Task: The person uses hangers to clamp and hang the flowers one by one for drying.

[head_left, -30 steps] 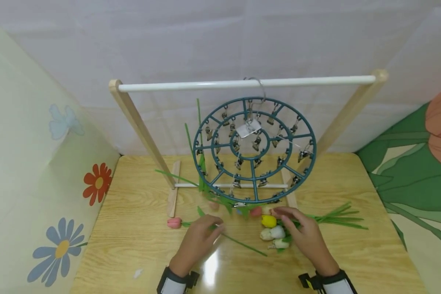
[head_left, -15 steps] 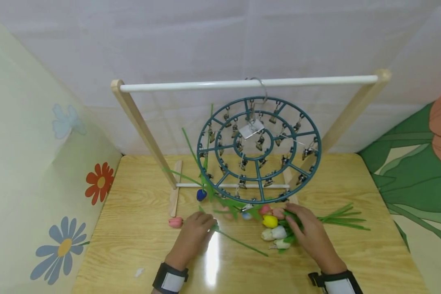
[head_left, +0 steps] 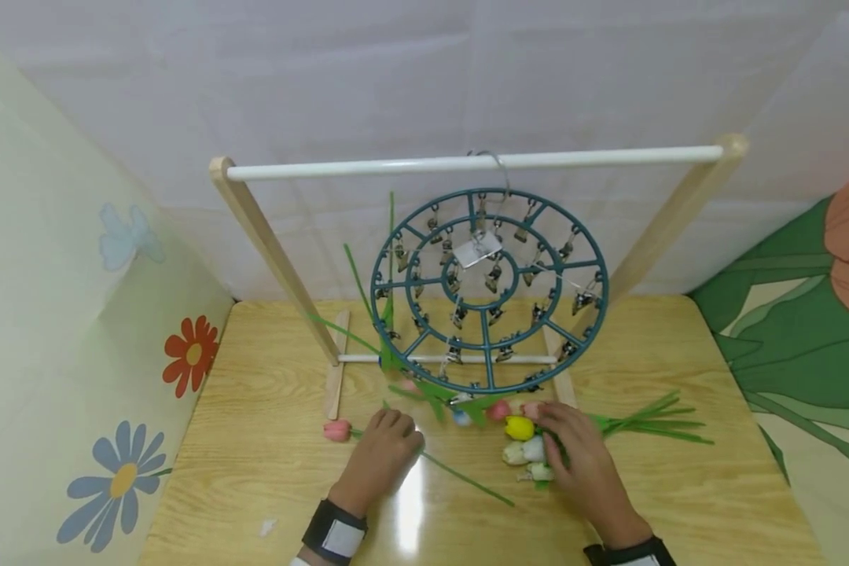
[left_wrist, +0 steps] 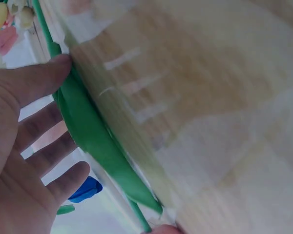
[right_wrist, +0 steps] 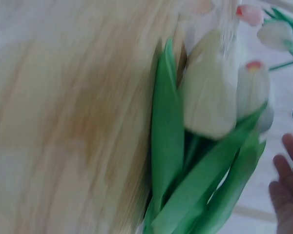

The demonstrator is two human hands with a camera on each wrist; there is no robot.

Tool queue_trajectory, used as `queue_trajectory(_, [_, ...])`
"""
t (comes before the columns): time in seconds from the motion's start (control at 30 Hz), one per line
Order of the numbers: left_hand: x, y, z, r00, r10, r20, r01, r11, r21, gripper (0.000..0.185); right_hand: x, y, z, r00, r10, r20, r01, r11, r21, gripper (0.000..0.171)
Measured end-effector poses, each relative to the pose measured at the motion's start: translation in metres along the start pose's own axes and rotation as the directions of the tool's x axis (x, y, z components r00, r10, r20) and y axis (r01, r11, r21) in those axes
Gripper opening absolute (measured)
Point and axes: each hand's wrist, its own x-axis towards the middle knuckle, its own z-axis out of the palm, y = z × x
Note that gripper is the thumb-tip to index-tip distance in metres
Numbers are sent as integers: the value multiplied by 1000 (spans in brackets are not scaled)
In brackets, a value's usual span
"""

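In the head view, my left hand (head_left: 382,456) is over the stem of a pink tulip (head_left: 336,430) lying on the table. The left wrist view shows the thumb on its green leaf (left_wrist: 93,122) and the fingers passing behind, pinching it. My right hand (head_left: 583,464) is beside a bunch of tulips: a yellow tulip (head_left: 520,428), white tulips (head_left: 515,453) and pink ones, with green stems (head_left: 661,424) pointing right. In the right wrist view, loosely spread fingers (right_wrist: 285,178) show apart from a white tulip (right_wrist: 210,92) and its leaves.
A round dark-green clip hanger (head_left: 486,346) with several metal clips hangs from the white bar (head_left: 361,167) of a wooden stand (head_left: 272,255). More tulips, including a pale blue one (head_left: 461,417), lie beneath it. A white scrap (head_left: 266,527) lies at front left.
My left hand has closed in on the pink tulip's stem. The right hand has shifted slightly over the bunch. The dark blue tulip under the hanger is now mostly hidden as the view shifts.
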Motion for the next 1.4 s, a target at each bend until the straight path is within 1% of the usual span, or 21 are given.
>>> queue_trajectory(0.1, [-1,2,1,1000,0,-1,0,1000,2,9,0,-8,6,996,-93,-14,94,995,29,35])
queue_trajectory(0.13, [-1,3,0,1000,-2,-5,2,1000,1,9,0,-11,7,993,-115,-3,116,993,34,39])
queue_trajectory(0.2, [-1,5,-3,1000,-4,-22,4,1000,-7,11,0,-16,10,987,-163,16,162,986,37,39])
queue_trajectory(0.3, [-1,8,-11,999,-4,-50,2,1000,-31,16,1,-22,11,978,-199,64,198,980,21,39])
queue_trajectory(0.4, [0,12,-20,998,-16,-55,13,999,-50,24,0,-26,10,974,-197,110,198,980,2,40])
queue_trajectory(0.5, [2,16,-28,997,-41,-61,37,997,-63,30,1,-28,8,972,-195,133,197,980,-3,41])
queue_trajectory(0.6, [5,19,-37,995,-63,-80,56,995,-87,34,3,-30,6,971,-195,135,195,981,15,43])
queue_trajectory(0.7, [7,23,-43,992,-72,-104,58,989,-133,34,5,-33,2,976,-174,134,167,984,62,42])
queue_trajectory(0.77, [8,25,-45,990,-74,-122,53,984,-170,34,7,-36,-2,979,-152,134,137,984,115,36])
queue_trajectory(0.83, [9,27,-45,987,-72,-143,43,979,-199,35,10,-40,-6,984,-118,130,92,978,188,21])
queue_trajectory(0.87, [9,28,-45,985,-72,-155,38,976,-213,35,12,-42,-8,987,-99,125,68,971,229,15])
queue_trajectory(0.9, [10,29,-45,983,-72,-166,33,974,-226,35,14,-44,-11,990,-81,119,45,961,274,17])
queue_trajectory(0.97, [10,31,-45,979,-73,-190,24,968,-248,33,17,-48,-14,994,-43,104,1,926,377,35])
queue_trajectory(1.03, [11,32,-45,975,-76,-210,19,965,-263,30,20,-50,-17,995,-15,100,-35,879,476,48])
queue_trajectory(1.07, [11,33,-46,972,-81,-221,18,961,-275,29,21,-51,-17,995,-6,100,-46,859,510,51])
queue_trajectory(1.13, [11,35,-47,963,-90,-254,12,956,-295,28,22,-52,-17,991,22,132,-92,830,550,50])
queue_trajectory(1.17, [12,36,-48,957,-96,-273,7,951,-308,27,22,-53,-16,987,29,157,-112,825,554,48])
queue_trajectory(1.2, [13,37,-49,949,-101,-298,-2,945,-326,26,22,-53,-14,982,39,187,-135,834,534,44])
queue_trajectory(1.23, [14,39,-50,940,-107,-325,-12,939,-344,25,22,-54,-11,975,46,218,-152,851,502,40])
queue_trajectory(1.3, [16,41,-52,917,-117,-382,-39,926,-376,24,21,-54,-5,959,42,280,-162,894,419,32])
queue_trajectory(1.4, [18,45,-54,884,-147,-444,-69,898,-435,23,20,-56,8,945,-8,326,-89,955,282,31])
